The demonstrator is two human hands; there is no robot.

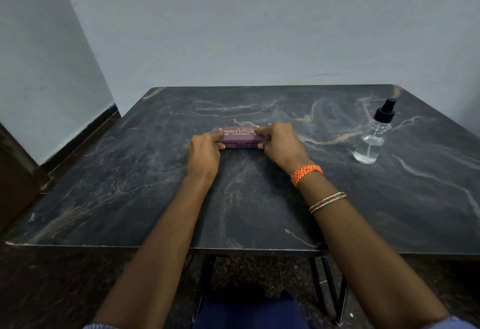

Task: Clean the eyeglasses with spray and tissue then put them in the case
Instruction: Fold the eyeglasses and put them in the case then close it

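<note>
A purple eyeglass case (239,138) with gold lettering lies closed on the dark marble table (130,185), near its middle. My left hand (205,153) grips the case's left end, thumb at the front edge and fingers on top. My right hand (281,144) grips its right end the same way. A clear spray bottle (372,139) with a black nozzle stands upright on the table to the right, apart from both hands. No eyeglasses and no tissue are visible.
The table's far edge meets a pale wall. Its left edge borders a dark floor strip and a wall corner. Black table legs (335,289) and my lap in blue cloth show below the front edge. My right wrist wears an orange band and a bangle.
</note>
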